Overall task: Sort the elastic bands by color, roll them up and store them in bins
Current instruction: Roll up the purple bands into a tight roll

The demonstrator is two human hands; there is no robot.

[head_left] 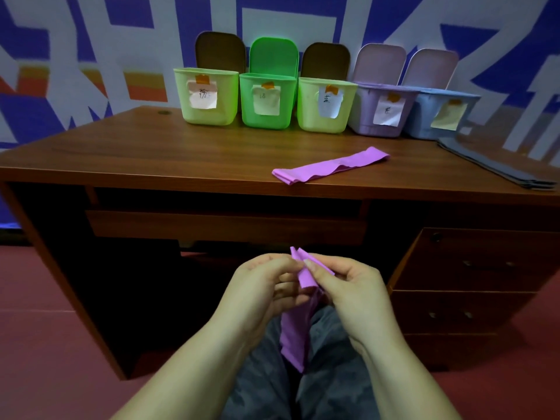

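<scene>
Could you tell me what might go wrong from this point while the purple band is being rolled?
1. Both hands, left hand and right hand, pinch only the top of the purple band; its tail hangs loose over the lap, so the roll may start crooked or slip.
2. The second purple band lies at the desk front edge and might slide off.

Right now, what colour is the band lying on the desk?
Purple, seen in the head view: the band lies flat near the desk's front edge.
</scene>
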